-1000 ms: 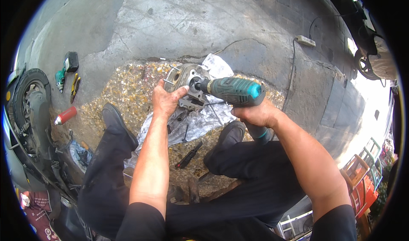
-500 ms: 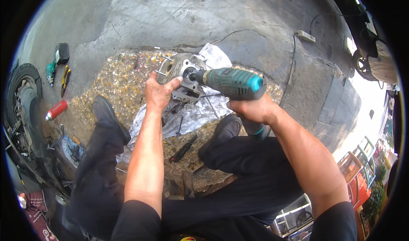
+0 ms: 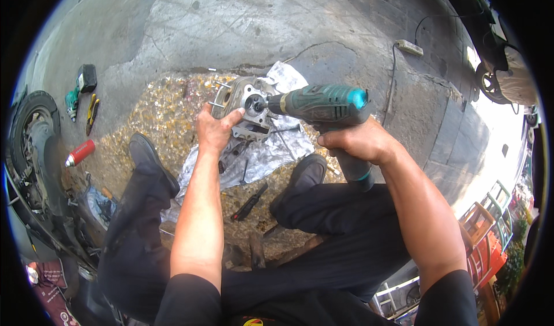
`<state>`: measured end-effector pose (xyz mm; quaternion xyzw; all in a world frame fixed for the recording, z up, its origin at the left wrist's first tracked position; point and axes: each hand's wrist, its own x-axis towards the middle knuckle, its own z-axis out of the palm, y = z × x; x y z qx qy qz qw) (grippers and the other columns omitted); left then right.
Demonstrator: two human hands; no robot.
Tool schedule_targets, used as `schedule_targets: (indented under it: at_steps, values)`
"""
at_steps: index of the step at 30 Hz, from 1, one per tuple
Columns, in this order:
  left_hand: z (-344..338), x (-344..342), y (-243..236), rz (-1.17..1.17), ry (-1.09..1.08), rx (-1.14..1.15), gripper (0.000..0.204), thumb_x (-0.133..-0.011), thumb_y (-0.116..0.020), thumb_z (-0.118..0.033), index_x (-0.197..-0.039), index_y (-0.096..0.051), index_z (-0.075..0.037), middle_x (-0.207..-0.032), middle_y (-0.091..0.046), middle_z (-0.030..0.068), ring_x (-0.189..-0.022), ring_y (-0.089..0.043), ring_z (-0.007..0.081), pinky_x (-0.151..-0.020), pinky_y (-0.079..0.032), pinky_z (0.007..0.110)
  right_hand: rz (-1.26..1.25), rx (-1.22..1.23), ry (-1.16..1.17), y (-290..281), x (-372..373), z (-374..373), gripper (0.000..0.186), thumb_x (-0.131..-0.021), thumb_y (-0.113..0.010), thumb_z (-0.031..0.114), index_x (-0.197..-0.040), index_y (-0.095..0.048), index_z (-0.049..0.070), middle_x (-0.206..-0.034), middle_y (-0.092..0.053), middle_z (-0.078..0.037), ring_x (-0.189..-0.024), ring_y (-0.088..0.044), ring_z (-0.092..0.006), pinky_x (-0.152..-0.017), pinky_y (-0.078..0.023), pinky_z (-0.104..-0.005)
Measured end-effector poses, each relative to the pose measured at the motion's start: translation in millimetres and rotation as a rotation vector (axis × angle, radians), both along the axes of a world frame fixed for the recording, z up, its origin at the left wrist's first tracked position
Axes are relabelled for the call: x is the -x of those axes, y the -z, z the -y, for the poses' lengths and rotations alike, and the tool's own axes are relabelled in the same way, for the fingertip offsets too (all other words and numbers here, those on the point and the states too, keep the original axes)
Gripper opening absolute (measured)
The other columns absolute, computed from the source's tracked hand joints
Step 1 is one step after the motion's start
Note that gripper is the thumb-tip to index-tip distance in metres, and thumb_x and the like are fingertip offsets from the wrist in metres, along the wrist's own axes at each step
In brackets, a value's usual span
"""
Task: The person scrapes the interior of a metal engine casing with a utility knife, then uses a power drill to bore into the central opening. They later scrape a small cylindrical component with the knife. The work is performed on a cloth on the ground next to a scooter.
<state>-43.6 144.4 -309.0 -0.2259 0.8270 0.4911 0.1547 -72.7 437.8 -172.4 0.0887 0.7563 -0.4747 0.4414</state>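
My left hand is closed around the near left side of a grey metal cylinder head, its thumb lying along the face. Two studs stick out of the part's left side, and a round recess with holes shows on its right face. My right hand grips the handle of a teal and black cordless drill. The drill lies level, its chuck pointing left at the recess. A short bit reaches the recess; whether it touches inside I cannot make out. Below the part a stained cloth lies on the ground.
Left of my feet lie a red spray can, yellow-handled pliers, a small teal tool and a black battery pack. A motorcycle wheel stands at far left. A screwdriver lies between my shoes; a power strip is far right.
The drill has drawn back a little to the right, baring more of the recess and the bit. My left hand still holds the cylinder head, which has turned slightly.
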Motion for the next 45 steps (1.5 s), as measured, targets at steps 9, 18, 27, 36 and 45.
schedule_targets:
  at_steps: [9,18,27,36,45]
  values:
    - [0.6,1.0,0.0,-0.013,0.016,-0.028,0.053,-0.069,-0.087,-0.028,-0.109,-0.068,0.002,-0.094,-0.075,0.0149,-0.083,-0.070,0.0222,-0.079,-0.055,0.035,0.449,-0.091,-0.033,32.2,54.6,7.5,0.016,-0.077,-0.075,0.017,-0.079,-0.068,0.002,-0.074,-0.067,-0.007,-0.063,-0.064,-0.0177,-0.058,-0.053,-0.0363]
    - [2.2,3.9,1.6,0.016,-0.027,-0.120,0.055,-0.068,-0.087,-0.027,-0.109,-0.067,0.004,-0.093,-0.075,0.0143,-0.081,-0.070,0.0208,-0.077,-0.055,0.033,0.290,-0.127,-0.348,28.5,86.9,16.7,0.025,-0.075,-0.074,0.017,-0.094,-0.072,0.001,-0.082,-0.070,-0.010,-0.072,-0.067,-0.0210,-0.065,-0.054,-0.0369]
    - [13.8,0.7,13.8,0.103,-0.163,-0.313,0.057,-0.072,-0.083,-0.026,-0.116,-0.064,0.005,-0.100,-0.072,0.0130,-0.088,-0.067,0.0187,-0.082,-0.053,0.035,-0.174,-0.289,-0.555,33.7,20.2,19.8,0.036,-0.074,-0.070,0.026,-0.103,-0.070,0.005,-0.102,-0.072,-0.019,-0.102,-0.068,-0.0359,-0.092,-0.054,-0.0433]
    - [19.8,3.7,19.1,0.273,-0.309,-0.528,0.053,-0.078,-0.076,-0.027,-0.119,-0.060,0.005,-0.102,-0.065,0.0118,-0.089,-0.064,0.0228,-0.075,-0.054,0.040,-0.176,-0.041,-0.316,12.4,19.0,25.8,0.037,-0.075,-0.065,0.020,-0.109,-0.068,0.005,-0.102,-0.071,-0.022,-0.103,-0.067,-0.0370,-0.089,-0.053,-0.0432]
    - [7.8,7.2,7.4,0.126,-0.177,-0.285,0.050,-0.076,-0.078,-0.024,-0.113,-0.064,0.006,-0.097,-0.069,0.0120,-0.080,-0.066,0.0194,-0.069,-0.054,0.034,-0.167,-0.344,-0.662,-11.3,49.9,62.7,0.029,-0.074,-0.070,0.024,-0.095,-0.075,0.004,-0.100,-0.074,-0.017,-0.100,-0.070,-0.0318,-0.087,-0.056,-0.0422]
